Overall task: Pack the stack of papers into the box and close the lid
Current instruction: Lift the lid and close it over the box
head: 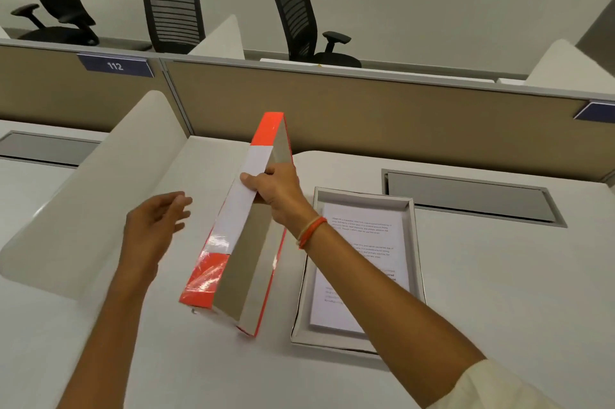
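Note:
A shallow white box [416, 242] lies open on the desk at centre right, with the stack of printed papers [369, 235] inside it. Left of the box, the orange and white lid [233, 228] stands tilted on its near edge, its grey inside facing right. My right hand [276, 188] grips the lid's upper side wall, and its forearm crosses over the box. My left hand [156, 225] hovers just left of the lid with fingers spread, holding nothing and apart from the lid.
A white curved divider [100, 195] rises at the left of the desk. A tan partition [399, 109] closes the far edge. Grey cable hatches [472, 198] are set in the desktop at right and far left. Black office chairs [173, 19] stand beyond the partition.

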Available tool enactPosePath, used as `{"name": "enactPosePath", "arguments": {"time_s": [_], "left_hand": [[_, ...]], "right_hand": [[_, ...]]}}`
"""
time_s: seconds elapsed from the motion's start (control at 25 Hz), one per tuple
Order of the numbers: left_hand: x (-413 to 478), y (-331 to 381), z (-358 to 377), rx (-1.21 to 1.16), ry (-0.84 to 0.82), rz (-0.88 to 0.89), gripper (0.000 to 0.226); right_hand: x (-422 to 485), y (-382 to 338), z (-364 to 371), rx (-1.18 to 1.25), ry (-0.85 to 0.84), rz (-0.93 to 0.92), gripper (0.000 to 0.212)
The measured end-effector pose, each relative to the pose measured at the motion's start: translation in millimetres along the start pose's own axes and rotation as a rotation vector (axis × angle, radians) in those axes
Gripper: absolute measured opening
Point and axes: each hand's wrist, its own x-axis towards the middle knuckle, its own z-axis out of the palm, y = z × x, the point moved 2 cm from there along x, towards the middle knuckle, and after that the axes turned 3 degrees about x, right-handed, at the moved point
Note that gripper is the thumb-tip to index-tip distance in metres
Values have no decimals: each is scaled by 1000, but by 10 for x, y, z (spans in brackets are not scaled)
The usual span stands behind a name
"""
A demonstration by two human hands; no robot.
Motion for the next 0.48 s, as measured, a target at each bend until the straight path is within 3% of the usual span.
{"name": "enactPosePath", "arguments": {"time_s": [0.2,0.32,0.48], "left_hand": [[-104,-739,787,-91,-412,-354,52],[-271,-944,1130,-313,-638,-556,58],[-432,-905,1382,-385,-597,-514,52]], "right_hand": [[-344,-162,-731,208,-26,53,34],[-518,-140,-1193,300,-73,86,32],[-735,-12,-1924,272,-43,76,29]]}}
